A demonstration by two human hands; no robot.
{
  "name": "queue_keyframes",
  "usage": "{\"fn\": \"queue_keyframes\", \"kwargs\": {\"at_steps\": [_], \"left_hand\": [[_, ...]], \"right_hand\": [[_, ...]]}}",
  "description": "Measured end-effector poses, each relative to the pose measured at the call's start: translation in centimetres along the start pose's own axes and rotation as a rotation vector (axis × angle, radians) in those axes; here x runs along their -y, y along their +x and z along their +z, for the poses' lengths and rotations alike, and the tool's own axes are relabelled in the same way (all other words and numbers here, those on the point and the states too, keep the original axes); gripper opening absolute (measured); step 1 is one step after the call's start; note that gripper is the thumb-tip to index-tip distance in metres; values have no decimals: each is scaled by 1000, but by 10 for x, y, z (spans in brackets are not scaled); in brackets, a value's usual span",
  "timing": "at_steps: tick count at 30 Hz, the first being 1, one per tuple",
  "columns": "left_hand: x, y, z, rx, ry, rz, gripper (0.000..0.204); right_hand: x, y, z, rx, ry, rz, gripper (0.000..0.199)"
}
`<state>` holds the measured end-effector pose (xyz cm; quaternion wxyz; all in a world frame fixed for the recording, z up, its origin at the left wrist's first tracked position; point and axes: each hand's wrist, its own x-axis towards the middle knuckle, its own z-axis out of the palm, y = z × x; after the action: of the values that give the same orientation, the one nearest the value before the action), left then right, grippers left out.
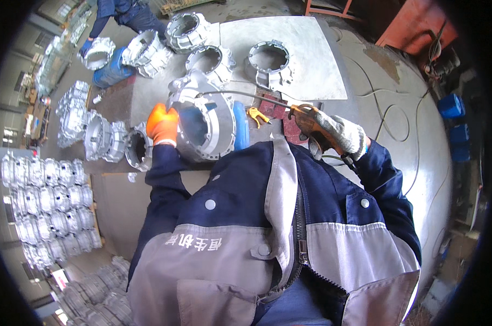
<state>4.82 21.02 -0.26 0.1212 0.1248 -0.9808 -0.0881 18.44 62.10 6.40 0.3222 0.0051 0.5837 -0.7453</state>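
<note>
A large silver cast-metal housing (222, 122) with a wide round opening stands tilted on the work table in front of me. My left hand (162, 125), in an orange glove, is closed on its left rim. In a white-and-grey glove, my right hand (348, 136) grips an orange-brown handheld power tool (309, 124). The tool's long thin metal shaft (246, 93) reaches left, its end at the upper part of the housing. Between the housing and the tool lies a yellow air blow gun (258, 115). Against the housing's right side is a blue cylindrical object (240, 126).
More cast housings stand beyond, one (268, 64) by a pale sheet (311, 49). At upper left, a co-worker (129, 13) handles another housing (99, 53) by a blue drum (113, 69). Stacked castings (50, 204) fill the left. A hose (390, 117) loops at right.
</note>
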Motion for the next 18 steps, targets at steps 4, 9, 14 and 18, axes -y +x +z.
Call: {"fn": "queue_keyframes", "kwargs": {"at_steps": [4, 9, 14, 18], "left_hand": [[4, 3, -2, -1, 2, -64, 30], [-19, -19, -2, -24, 65, -10, 30], [-45, -32, -5, 11, 101, 43, 33], [-47, -29, -12, 70, 176, 61, 34]], "right_hand": [[-31, 7, -17, 56, -56, -72, 73], [-46, 58, -33, 268, -166, -577, 61], [-50, 95, -16, -190, 90, -269, 50], [-62, 98, -23, -140, 148, -146, 51]]}}
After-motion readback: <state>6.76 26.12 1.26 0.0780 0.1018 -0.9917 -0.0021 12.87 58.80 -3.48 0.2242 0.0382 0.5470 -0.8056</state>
